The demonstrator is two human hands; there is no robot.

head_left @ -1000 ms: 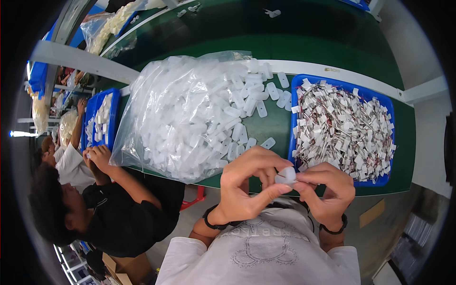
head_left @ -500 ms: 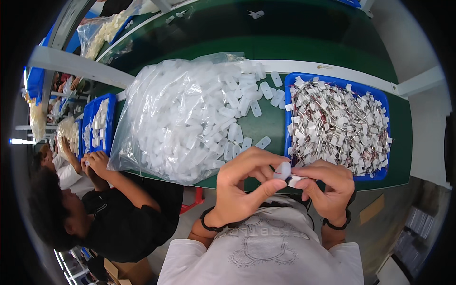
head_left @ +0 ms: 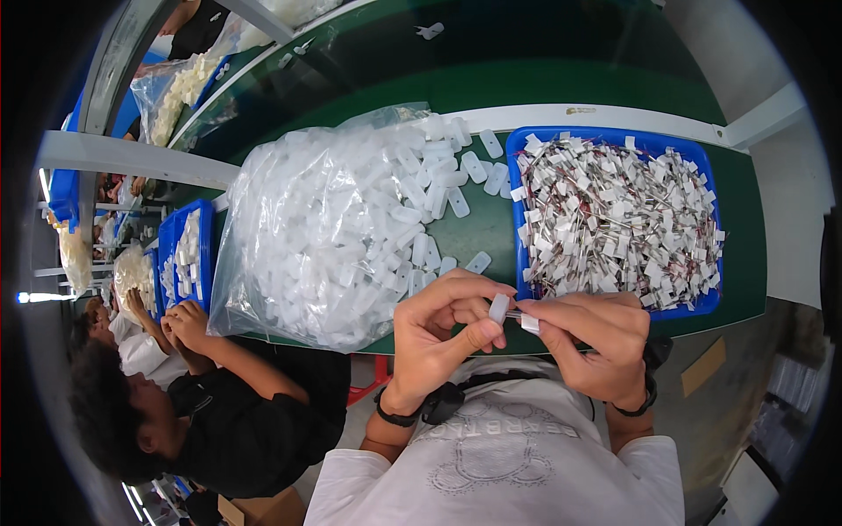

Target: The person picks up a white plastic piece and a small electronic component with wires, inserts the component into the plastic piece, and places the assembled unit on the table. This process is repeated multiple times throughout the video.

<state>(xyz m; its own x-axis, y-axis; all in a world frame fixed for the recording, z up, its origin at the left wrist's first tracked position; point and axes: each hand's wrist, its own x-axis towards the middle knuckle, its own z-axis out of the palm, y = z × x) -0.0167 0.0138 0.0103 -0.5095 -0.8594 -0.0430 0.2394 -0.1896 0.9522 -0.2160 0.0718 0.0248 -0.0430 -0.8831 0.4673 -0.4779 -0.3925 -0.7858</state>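
Note:
Between thumb and fingers my left hand (head_left: 431,337) pinches a translucent white plastic casing (head_left: 499,308), held upright above the table's near edge. My right hand (head_left: 603,344) is closed on a small part with a white block (head_left: 529,323) and a thin metal pin that points at the casing. The pin's tip reaches the casing's side; whether it enters cannot be made out. Beyond my left hand, a clear plastic bag (head_left: 303,237) spills many similar casings (head_left: 458,202). Past my right hand stands a blue tray (head_left: 521,267) heaped with white-tagged wired metal parts (head_left: 614,219).
The green table (head_left: 478,237) has a white rail (head_left: 526,118) along its far side. On the left sits a person in black (head_left: 237,412), hands raised near another blue tray (head_left: 207,237). A red stool (head_left: 373,377) is under the table.
My hands have drawn slightly apart, and the casing is now turned upright. The metal pin shows between casing and white block. The whole view has shifted slightly.

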